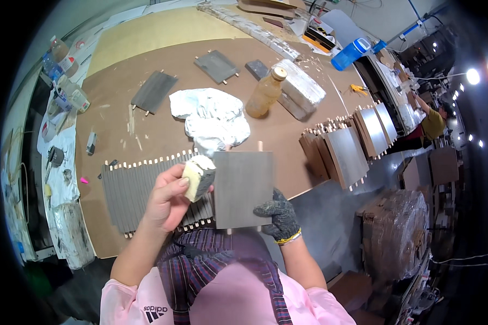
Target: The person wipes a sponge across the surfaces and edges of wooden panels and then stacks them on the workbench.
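My bare left hand [169, 196] pinches a cream-coloured sponge [200, 176] whose one side is stained dark grey. My right hand [281, 218], in a dark knit glove with a yellow cuff edge, grips a grey rectangular panel [243, 189] by its lower right edge. Short wooden dowels stick out of the panel's top and bottom. The sponge is close to the panel's left edge; whether they touch I cannot tell. Behind my left hand stands a long row of similar grey panels [138, 189] on edge, dowels showing. A crumpled white cloth [211, 115] lies just beyond.
Two grey panels [154, 92] lie flat farther back. A bottle of amber liquid [265, 93] stands by a wrapped block [299, 89]. Stacked panels [346, 151] sit at the table's right edge. Bottles [64, 57] line the left side. Another person [431, 123] is at far right.
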A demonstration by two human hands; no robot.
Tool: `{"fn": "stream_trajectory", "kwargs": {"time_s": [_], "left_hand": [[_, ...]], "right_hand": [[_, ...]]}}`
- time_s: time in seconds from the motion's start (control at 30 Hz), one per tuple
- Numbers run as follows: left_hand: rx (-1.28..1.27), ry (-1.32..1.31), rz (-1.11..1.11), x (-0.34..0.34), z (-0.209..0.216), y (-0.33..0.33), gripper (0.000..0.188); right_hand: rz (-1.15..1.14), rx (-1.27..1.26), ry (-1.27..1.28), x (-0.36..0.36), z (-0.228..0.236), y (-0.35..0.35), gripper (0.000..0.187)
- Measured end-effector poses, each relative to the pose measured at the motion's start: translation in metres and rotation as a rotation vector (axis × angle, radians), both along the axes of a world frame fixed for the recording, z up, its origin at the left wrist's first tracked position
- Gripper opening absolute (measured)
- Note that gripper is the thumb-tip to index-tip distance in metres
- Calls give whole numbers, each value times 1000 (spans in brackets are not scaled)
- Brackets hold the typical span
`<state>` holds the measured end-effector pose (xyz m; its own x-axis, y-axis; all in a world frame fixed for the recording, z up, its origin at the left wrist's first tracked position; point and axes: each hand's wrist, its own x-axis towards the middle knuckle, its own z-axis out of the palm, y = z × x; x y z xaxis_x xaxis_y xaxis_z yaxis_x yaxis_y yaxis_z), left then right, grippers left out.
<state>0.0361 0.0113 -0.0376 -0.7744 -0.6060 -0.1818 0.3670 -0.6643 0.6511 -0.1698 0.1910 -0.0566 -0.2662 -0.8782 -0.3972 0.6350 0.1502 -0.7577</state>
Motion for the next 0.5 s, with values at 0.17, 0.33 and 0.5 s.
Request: {"fn": "stream_trajectory", "kwargs": {"time_s": [0.17, 0.33, 0.5], "left_hand": [[-40, -2, -26, -16, 12, 0, 57], [-108, -67, -45, -32, 9, 4, 55], [-583, -155, -52, -27, 15, 23, 42]], "right_hand": [[-58, -123, -76, 10, 0, -2, 69], [-102, -558, -776, 21, -8, -26, 82], [-146, -368, -511, 15, 1, -53, 74]]}}
